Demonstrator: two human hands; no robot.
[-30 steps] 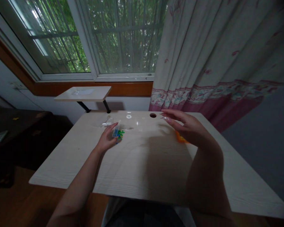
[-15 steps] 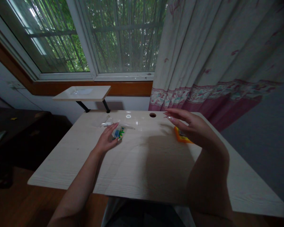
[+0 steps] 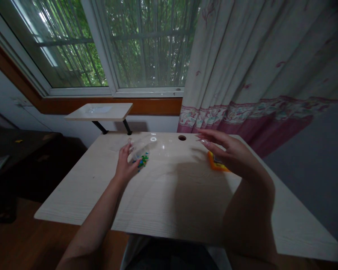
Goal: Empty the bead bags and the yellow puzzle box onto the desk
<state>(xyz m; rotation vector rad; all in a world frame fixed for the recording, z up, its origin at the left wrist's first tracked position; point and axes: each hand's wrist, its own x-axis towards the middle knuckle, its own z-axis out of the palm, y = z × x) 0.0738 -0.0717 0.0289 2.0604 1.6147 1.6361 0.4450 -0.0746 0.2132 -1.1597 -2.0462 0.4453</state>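
On the pale wooden table (image 3: pixel 171 202), the right hand (image 3: pixel 232 155) hovers with fingers spread above a flat orange plastic tile (image 3: pixel 215 165). The left hand (image 3: pixel 124 168) pinches a clear plastic bag of green and blue beads (image 3: pixel 141 156) just above the tabletop. A low, firm grip seems wise against spilling.
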